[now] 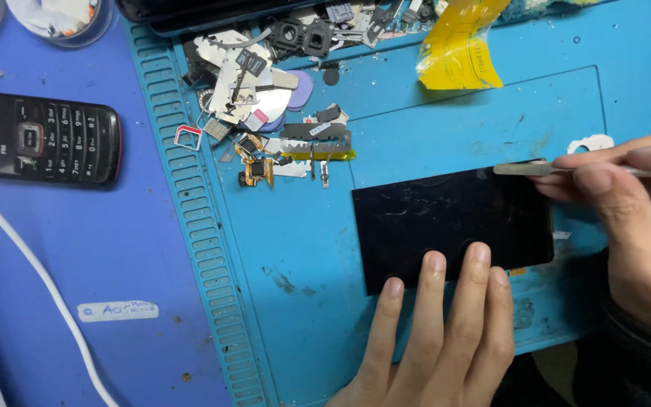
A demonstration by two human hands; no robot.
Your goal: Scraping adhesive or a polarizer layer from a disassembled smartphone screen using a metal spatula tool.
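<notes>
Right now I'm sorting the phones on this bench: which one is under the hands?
The flat black keyless slab on the teal mat. The left hand presses it; the right hand holds a metal tool at its edge. The keypad phone lies untouched, far left.

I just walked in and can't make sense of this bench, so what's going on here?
A person is working on a black phone screen panel lying flat on a blue repair mat. The left hand presses its fingertips on the panel's near edge, while the right hand holds a thin metal pry tool with its tip at the panel's far right corner. A heap of small phone parts sits further back, and a black keypad phone lies off the mat to the left.
</notes>
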